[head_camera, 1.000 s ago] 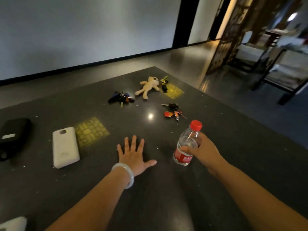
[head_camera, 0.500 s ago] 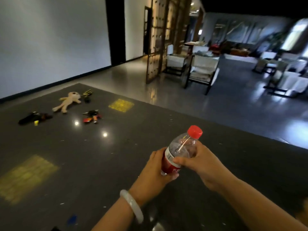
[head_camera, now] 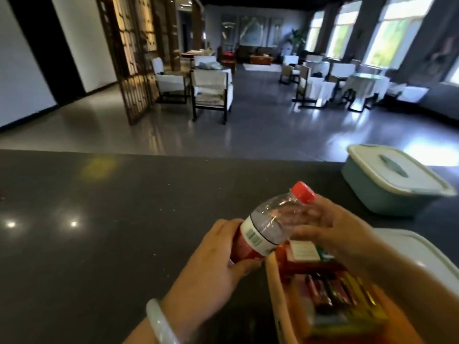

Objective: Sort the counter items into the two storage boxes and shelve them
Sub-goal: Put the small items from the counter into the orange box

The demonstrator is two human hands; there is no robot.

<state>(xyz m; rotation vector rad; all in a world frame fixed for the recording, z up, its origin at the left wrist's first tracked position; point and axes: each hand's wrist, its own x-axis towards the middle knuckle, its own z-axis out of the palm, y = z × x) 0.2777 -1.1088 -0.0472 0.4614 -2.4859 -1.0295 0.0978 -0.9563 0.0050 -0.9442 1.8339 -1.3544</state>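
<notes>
Both hands hold the tilted water bottle (head_camera: 270,224) above the open box (head_camera: 275,289): left hand (head_camera: 213,266) fingers wrap its base, right hand (head_camera: 330,232) fingers curl round its neck.

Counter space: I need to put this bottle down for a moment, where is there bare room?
Bare dark counter lies left of the left hand. Crowded right: the open box of packets, and the lidded teal box behind.

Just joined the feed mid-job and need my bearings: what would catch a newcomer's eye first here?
A clear water bottle with a red cap, tilted at centre frame, held by the left hand at its base and the right hand near its top. Just below, at lower right, an open orange box of packaged snacks. Farther right on the dark counter sits a lidded teal box.
</notes>
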